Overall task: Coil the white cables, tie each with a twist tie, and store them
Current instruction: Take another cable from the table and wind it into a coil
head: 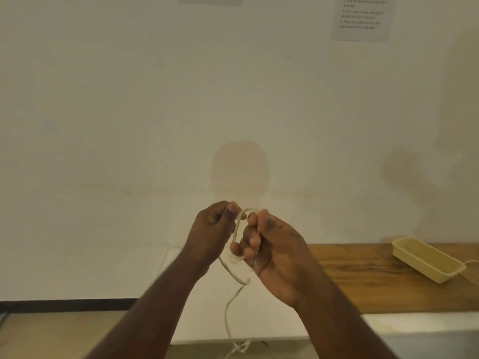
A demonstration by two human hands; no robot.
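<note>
Against the pale wall, from the head camera: left hand point(211, 229) and right hand point(269, 248) raised together at chest height, both clamped on a white cable point(237, 230). Left grip pinching the cable between thumb and forefinger near the top of a small loop; right grip curled round the other side of that loop, fingers folded over strands gathered in the palm. Loop arching between the two hands, touching both. Loose tail of the cable dropping from below the hands, kinking once, then trailing down toward the bottom edge of the view, its end tangled and partly out of sight. Off to the right, a shallow cream tray point(429, 260) on the wooden tabletop point(363, 278), well apart from the hands; another thin white line just beside its far end, too faint to identify. Printed sheet point(361, 18) on the wall above, text unreadable. No twist tie visible anywhere. Step in hand, by judgement: coiling, still early, with most of the length hanging free. Next move likely calls for drawing more tail up into the right grip, keeping loops even, before any tying or storing in the tray.
</note>
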